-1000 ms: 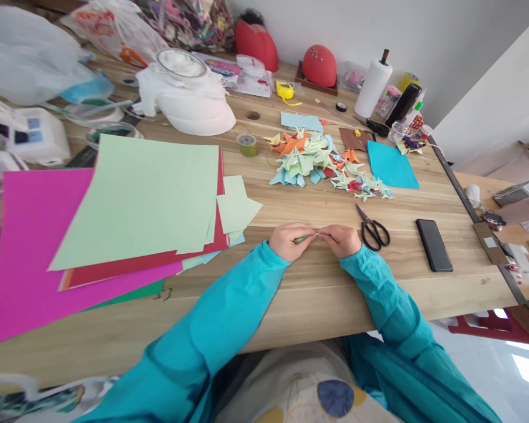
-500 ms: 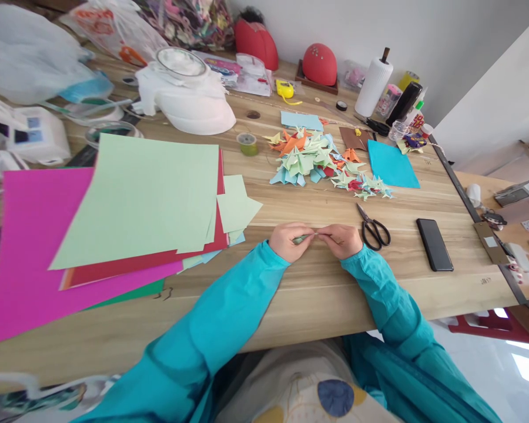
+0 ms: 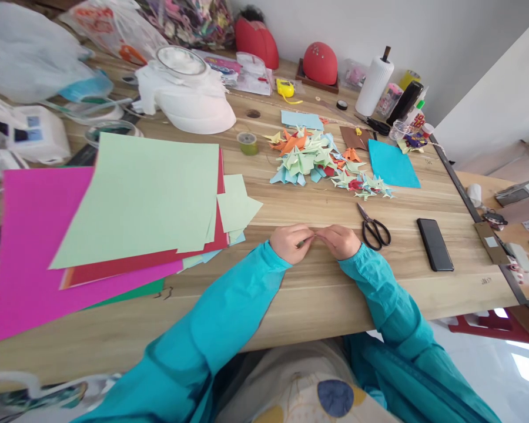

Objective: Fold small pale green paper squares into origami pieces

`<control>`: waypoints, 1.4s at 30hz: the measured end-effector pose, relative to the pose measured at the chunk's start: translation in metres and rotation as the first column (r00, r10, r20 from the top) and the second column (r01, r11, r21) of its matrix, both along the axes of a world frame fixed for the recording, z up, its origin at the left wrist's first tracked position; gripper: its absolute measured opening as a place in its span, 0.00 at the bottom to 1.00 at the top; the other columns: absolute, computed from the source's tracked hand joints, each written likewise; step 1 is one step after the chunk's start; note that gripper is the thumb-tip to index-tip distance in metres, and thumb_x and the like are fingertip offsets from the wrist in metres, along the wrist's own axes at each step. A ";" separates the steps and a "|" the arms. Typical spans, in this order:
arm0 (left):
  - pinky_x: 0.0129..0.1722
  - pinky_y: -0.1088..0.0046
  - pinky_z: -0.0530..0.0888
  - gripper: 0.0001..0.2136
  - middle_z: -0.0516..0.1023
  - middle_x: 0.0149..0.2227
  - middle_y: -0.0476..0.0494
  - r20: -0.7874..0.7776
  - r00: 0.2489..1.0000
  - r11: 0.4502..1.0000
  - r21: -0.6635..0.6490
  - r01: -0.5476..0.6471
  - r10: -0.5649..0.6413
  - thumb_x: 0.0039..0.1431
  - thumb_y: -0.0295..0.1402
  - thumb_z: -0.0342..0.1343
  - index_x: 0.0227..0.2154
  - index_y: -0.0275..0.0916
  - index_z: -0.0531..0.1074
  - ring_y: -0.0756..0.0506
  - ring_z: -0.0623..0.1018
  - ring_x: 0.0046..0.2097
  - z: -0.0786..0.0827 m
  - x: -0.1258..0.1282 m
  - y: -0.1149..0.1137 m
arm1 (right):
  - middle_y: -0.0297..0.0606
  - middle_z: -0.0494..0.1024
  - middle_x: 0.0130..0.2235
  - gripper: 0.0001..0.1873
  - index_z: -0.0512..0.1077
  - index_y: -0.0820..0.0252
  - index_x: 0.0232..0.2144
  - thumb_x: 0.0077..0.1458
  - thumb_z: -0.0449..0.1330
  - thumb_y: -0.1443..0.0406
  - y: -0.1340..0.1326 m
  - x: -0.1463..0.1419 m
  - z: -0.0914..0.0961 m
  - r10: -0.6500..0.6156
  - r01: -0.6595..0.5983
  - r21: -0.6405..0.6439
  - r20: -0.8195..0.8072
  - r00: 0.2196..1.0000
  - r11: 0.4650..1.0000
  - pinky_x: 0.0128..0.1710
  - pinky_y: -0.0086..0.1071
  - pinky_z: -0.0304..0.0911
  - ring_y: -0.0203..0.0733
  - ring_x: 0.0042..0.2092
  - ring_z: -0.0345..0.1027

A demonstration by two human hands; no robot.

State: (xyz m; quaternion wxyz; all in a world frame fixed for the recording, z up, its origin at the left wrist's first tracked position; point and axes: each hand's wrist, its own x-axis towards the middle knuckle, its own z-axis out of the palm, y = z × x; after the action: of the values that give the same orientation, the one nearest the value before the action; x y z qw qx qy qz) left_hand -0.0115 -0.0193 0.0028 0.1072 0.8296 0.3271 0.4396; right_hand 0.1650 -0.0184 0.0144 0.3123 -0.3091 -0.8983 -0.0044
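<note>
My left hand (image 3: 290, 243) and my right hand (image 3: 341, 241) meet at the middle of the wooden table (image 3: 317, 294), fingertips pinched together. Between them sits a small folded piece of light green paper (image 3: 300, 242), almost wholly hidden by the fingers. Both fists rest on the tabletop, in teal sleeves. Black scissors (image 3: 372, 228) lie just right of my right hand. A heap of folded paper shapes (image 3: 317, 161) in green, orange and blue lies beyond the hands.
A fanned stack of large sheets, light green (image 3: 143, 197) over red and pink (image 3: 26, 252), covers the left side. A black phone (image 3: 435, 252) lies at the right, a teal sheet (image 3: 392, 164) beyond it. A paper towel roll (image 3: 372, 87), red domes and bags line the back.
My hands have drawn closer together, and the green paper strip that showed between them is now nearly covered by the fingers.
</note>
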 end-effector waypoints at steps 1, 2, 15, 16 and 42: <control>0.26 0.77 0.70 0.08 0.76 0.25 0.44 -0.019 1.000 1.000 0.007 -0.004 0.004 0.53 0.27 0.49 0.26 0.35 0.73 0.50 0.74 0.27 0.000 0.000 0.000 | 0.43 0.77 0.30 0.10 0.71 0.66 0.34 0.56 0.49 0.71 0.000 0.001 0.000 0.012 -0.013 0.022 0.026 1.000 1.000 0.33 0.29 0.67 0.38 0.32 0.71; 0.25 0.77 0.70 0.08 0.75 0.25 0.44 -0.037 0.999 1.000 0.012 -0.009 0.009 0.53 0.27 0.49 0.26 0.35 0.73 0.50 0.74 0.26 -0.001 -0.001 0.000 | 0.44 0.77 0.31 0.11 0.71 0.66 0.34 0.55 0.49 0.72 0.000 0.001 -0.001 0.023 -0.025 0.037 0.055 0.998 0.999 0.34 0.30 0.67 0.39 0.33 0.70; 0.23 0.76 0.66 0.11 0.74 0.23 0.44 -0.214 0.973 0.995 0.074 -0.071 0.085 0.54 0.29 0.46 0.26 0.37 0.74 0.49 0.73 0.25 -0.002 0.000 -0.002 | 0.44 0.74 0.29 0.15 0.70 0.65 0.32 0.55 0.44 0.74 -0.002 -0.002 -0.003 -0.052 0.043 0.041 0.264 0.963 0.998 0.32 0.32 0.65 0.40 0.31 0.67; 0.23 0.76 0.66 0.11 0.74 0.23 0.44 -0.208 0.975 0.995 0.079 -0.069 0.084 0.54 0.29 0.46 0.27 0.37 0.74 0.49 0.73 0.25 -0.003 0.000 -0.002 | 0.44 0.74 0.29 0.15 0.70 0.65 0.32 0.55 0.44 0.74 -0.002 -0.002 -0.004 -0.051 0.040 0.048 0.253 0.966 0.998 0.32 0.32 0.65 0.40 0.31 0.67; 0.19 0.74 0.73 0.13 0.75 0.19 0.45 0.571 0.787 0.481 -0.771 0.417 0.234 0.38 0.39 0.63 0.23 0.32 0.73 0.49 0.73 0.18 0.006 0.008 -0.001 | 0.36 0.75 0.23 0.14 0.70 0.63 0.27 0.49 0.56 0.56 -0.006 -0.012 0.001 -0.339 -0.207 -0.721 -0.533 0.775 0.661 0.29 0.30 0.69 0.35 0.26 0.70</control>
State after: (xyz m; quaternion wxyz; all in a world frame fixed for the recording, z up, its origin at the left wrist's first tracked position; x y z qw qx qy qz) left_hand -0.0032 -0.0201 0.0086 0.6359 0.4855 0.4015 0.4459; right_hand 0.1534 -0.0241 0.0157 0.4371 -0.4264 -0.6479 0.4553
